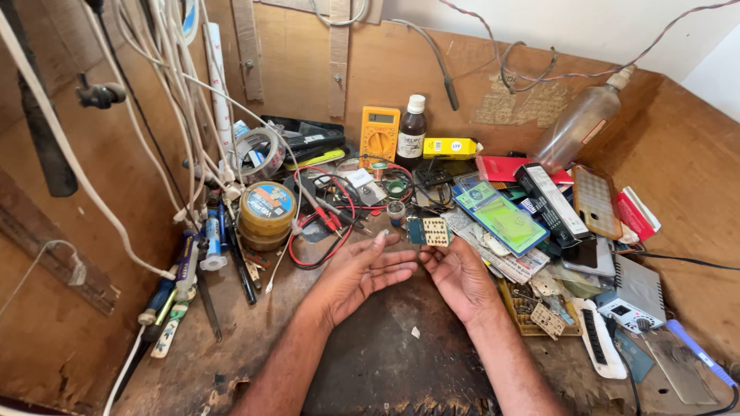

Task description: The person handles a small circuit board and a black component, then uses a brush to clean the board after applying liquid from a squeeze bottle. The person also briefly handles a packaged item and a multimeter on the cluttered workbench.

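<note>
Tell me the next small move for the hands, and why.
Probably bring the left hand up to steady the small board. The right hand pinches it only by its lower edge, while the left hand is open, empty and close beside it.

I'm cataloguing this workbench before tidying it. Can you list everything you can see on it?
Small perforated circuit board: one, pale with dots, in the right hand's grip.
Multimeter: one, yellow, upright against the back wall.
Dark bottle: one, brown with white cap, right of the multimeter.
Clear plastic bottle: one, leaning at back right.
Round tin: one, yellowish with blue lid, left of centre.
Tape roll: one, pale, back left.
Red probe leads: one looped pair, centre.
White cables: several, hanging left.
Green flat case: one, right of centre.
Left hand: open, palm up, empty.
Right hand: pinching the board.
</note>
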